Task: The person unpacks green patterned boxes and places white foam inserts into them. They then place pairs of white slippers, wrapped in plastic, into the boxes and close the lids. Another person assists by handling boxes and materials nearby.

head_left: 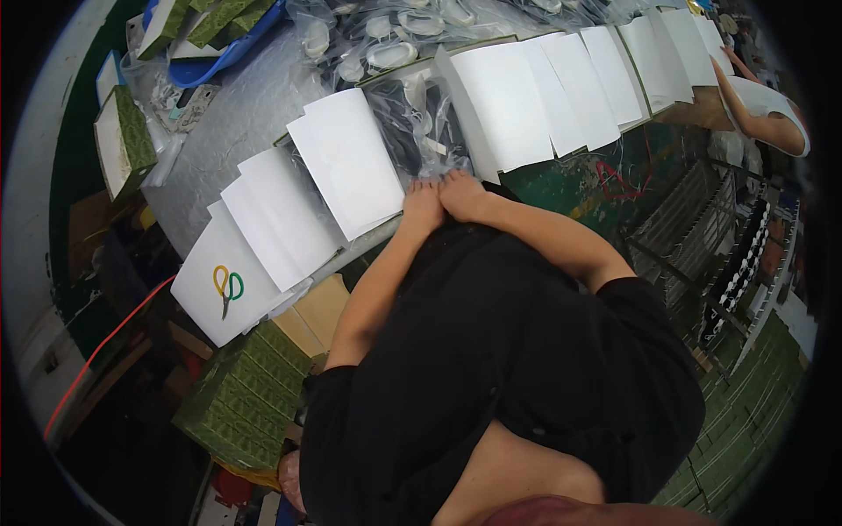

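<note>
The open box [412, 131] lies at the near edge of the table [237, 114], between two white lids standing open; inside it sits a dark item wrapped in clear plastic. The left hand [423, 206] and right hand [463, 195] rest side by side on the box's near rim, fingers flat, clasping nothing. More white-lidded boxes [605, 70] line the same edge toward the far right corner. Bagged white rings [386, 44] are heaped behind.

One head view looks steeply down, close over the workbench [237, 123].
</note>
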Tool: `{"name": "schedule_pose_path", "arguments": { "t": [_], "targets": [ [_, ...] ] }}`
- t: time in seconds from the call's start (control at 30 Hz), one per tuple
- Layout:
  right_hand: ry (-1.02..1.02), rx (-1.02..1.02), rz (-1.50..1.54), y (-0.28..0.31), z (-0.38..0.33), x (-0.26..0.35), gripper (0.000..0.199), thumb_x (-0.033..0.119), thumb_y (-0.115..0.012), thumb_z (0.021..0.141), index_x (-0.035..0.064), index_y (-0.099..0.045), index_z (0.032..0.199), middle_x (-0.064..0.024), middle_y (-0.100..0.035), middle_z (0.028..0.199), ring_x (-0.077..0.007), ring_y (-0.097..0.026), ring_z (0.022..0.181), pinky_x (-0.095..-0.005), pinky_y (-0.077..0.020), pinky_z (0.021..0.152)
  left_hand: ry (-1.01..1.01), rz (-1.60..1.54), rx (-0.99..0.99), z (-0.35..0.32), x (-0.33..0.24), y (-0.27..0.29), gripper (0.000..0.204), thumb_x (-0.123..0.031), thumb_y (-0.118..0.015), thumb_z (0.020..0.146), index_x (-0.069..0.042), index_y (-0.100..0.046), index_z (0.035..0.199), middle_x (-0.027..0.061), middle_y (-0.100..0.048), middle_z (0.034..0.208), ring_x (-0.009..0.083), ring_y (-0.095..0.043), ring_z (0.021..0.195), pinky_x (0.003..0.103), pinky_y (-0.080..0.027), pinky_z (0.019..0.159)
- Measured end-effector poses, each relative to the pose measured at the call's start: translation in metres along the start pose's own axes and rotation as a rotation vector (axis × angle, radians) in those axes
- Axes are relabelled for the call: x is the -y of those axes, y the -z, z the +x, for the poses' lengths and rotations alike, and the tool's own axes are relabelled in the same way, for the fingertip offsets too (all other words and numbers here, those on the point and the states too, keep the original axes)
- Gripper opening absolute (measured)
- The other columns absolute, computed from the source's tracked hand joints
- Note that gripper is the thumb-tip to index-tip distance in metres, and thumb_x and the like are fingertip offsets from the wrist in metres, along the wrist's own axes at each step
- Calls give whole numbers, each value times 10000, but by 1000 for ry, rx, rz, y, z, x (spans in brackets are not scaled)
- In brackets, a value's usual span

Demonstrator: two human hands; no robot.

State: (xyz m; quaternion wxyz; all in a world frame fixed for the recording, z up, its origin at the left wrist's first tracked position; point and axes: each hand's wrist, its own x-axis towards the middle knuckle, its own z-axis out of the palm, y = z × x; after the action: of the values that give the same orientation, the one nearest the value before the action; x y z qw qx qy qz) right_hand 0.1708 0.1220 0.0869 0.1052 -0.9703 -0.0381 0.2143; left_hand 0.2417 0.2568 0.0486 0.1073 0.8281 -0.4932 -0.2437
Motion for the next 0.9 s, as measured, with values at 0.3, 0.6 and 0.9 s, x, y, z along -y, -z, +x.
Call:
{"name": "schedule_pose_path", "arguments": {
  "t": [0.3, 0.6, 0.9],
  "targets": [
    [-109, 115, 849, 175, -81, -60, 522, 289, -697, 875, 6, -563, 1293, -208, -644, 1221, -387, -639, 1057, -461, -519, 896, 207, -283, -356, -44, -63, 153, 302, -38, -646, 837, -10, -653, 1138, 187, -673, 1128, 340, -644, 1064, 413, -506, 912],
    [-550, -165, 1022, 43, -58, -231, 695, 301, -779, 810, -36, -484, 1342, -260, -644, 1154, -366, -622, 1124, -445, -494, 958, 153, -968, -367, 115, -196, 149, 191, -63, -628, 949, -1, -680, 1122, 113, -716, 1068, 194, -689, 988, 300, -535, 870],
    [543, 221, 323, 89, -24, -197, 670, 517, -690, 861, 45, -607, 1329, -162, -536, 1422, -319, -385, 1409, -511, -232, 1200, 317, -76, -32, 186, -125, 124, 372, -182, -634, 900, -43, -649, 1245, 166, -599, 1340, 339, -549, 1253, 468, -420, 1062]
  ]
}}
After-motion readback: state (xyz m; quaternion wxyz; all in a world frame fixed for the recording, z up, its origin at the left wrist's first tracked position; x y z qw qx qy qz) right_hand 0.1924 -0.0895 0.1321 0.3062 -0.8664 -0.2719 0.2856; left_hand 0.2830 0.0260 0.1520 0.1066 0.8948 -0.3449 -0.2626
